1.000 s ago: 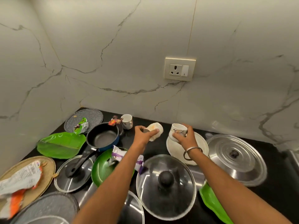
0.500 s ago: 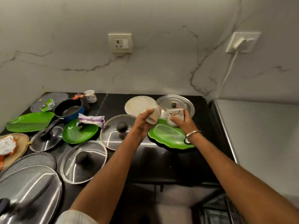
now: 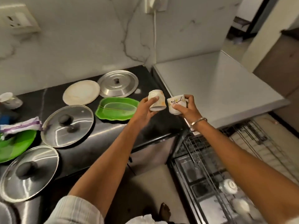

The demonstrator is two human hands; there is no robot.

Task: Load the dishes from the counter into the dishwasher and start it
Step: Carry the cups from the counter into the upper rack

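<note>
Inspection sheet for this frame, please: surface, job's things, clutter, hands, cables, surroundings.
Surface: black counter, crowded with dishes.
Job's things: two cups held; white plate, steel lid, green leaf plate, two glass lids on the counter; dishwasher rack pulled out, white pieces in it.
Clutter: crumpled wrapper at the left.
Hands: left hand grips cup; right hand grips patterned cup.
Cables: white cord hangs from a wall plug.
Surroundings: marble wall, wall socket.

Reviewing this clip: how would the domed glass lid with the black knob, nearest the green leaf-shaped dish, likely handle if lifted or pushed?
The glass lid looks rigid and probably breakable. Its knob offers the likeliest grip; the glossy dome seems slippery. Lying flat on the dark counter, it would probably slide, not roll.
</note>
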